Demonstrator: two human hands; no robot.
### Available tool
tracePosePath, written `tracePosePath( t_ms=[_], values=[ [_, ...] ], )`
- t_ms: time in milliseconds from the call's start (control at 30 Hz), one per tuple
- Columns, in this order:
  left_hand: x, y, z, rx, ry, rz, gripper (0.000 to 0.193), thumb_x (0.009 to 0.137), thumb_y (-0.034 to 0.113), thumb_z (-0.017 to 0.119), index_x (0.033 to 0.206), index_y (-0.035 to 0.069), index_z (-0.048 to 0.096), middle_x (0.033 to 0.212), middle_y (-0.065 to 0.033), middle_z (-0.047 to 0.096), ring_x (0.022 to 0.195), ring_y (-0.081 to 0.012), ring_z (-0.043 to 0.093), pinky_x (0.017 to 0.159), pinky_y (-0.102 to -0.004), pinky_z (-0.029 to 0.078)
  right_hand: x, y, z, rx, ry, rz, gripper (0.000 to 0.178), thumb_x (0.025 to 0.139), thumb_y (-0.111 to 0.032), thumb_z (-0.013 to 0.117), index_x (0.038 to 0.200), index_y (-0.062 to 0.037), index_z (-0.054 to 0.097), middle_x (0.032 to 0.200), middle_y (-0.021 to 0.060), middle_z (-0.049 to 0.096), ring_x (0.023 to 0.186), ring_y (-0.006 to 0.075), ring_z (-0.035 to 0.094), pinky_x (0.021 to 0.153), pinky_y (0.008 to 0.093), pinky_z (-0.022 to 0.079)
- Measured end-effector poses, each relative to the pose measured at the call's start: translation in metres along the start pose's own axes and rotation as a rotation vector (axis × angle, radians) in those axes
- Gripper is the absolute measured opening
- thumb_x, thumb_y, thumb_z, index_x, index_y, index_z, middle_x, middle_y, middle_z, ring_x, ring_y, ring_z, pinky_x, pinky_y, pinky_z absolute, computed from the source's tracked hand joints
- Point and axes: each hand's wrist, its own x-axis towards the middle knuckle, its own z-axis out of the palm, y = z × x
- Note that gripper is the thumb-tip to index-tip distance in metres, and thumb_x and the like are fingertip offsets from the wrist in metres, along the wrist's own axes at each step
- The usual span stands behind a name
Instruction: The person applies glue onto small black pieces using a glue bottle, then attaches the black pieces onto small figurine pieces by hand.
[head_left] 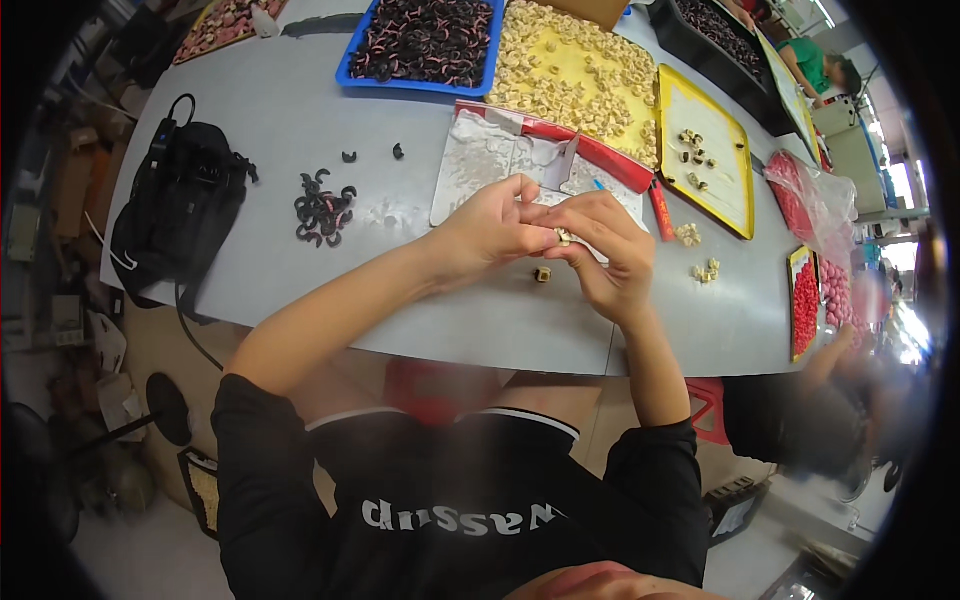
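My left hand (492,228) and my right hand (612,252) meet in front of me over the grey table. Between their fingertips sits a small cream-coloured plastic-looking piece (563,237). The right thumb and fingers pinch it, and the left thumb presses against its side; fingers partly cover it, so its full shape is hidden. Just below the hands, a similar cream piece with a dark centre (542,275) lies on the table. Behind the hands is an opened white carton (475,150) with red edges. A red stick-like object (661,210) lies at its right.
Black curved pieces (325,212) lie at the left, near a black bag (190,200). At the back stand a blue tray (415,87) of dark curved pieces and many cream pieces (570,75) on yellow. A yellow-rimmed tray (715,140) and another person (800,410) are at right.
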Motion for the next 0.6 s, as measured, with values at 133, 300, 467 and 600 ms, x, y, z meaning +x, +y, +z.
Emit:
tracePosePath(
  t_ms=[133,300,467,600],
  values=[
    [-0.002,0.001,-0.001,0.001,-0.044,0.003,0.036,0.082,0.004,0.065,0.098,0.008,0.033,0.11,-0.0147,0.056,0.098,-0.0137,0.055,0.086,-0.0266,0.048,0.001,-0.004,0.001,-0.06,-0.024,-0.022,0.028,0.065,-0.001,0.073,0.092,-0.0007,0.066,0.084,0.0093,0.065,0.079,0.0261,0.06,0.069,0.0346,0.047],
    [0.004,0.0,-0.003,0.092,-0.047,0.103,0.036,0.082,0.006,0.067,0.1,0.008,0.035,0.108,-0.0138,0.058,0.097,-0.0137,0.056,0.084,-0.0272,0.049,0.002,-0.002,0.002,-0.089,0.022,-0.054,0.029,0.065,0.001,0.072,0.093,-0.0003,0.066,0.085,0.0099,0.065,0.08,0.0268,0.06,0.069,0.0352,0.048],
    [0.01,0.007,0.0,0.235,0.1,0.196,0.035,0.083,0.012,0.069,0.104,0.008,0.042,0.099,-0.0082,0.062,0.086,-0.0125,0.059,0.074,-0.0253,0.048,0.007,0.001,-0.024,-0.229,0.142,0.046,0.029,0.07,0.002,0.071,0.099,-0.0022,0.067,0.092,0.0095,0.062,0.085,0.0237,0.059,0.074,0.032,0.048],
    [0.012,0.002,-0.003,1.324,0.125,0.465,0.027,0.077,0.012,0.071,0.101,0.006,0.06,0.099,-0.0052,0.061,0.086,-0.0183,0.058,0.078,-0.0306,0.047,0.003,-0.013,-0.069,-0.33,0.107,0.36,0.024,0.078,-0.002,0.068,0.102,-0.0016,0.067,0.089,0.0084,0.053,0.081,0.0188,0.055,0.073,0.0297,0.045]
  ],
)
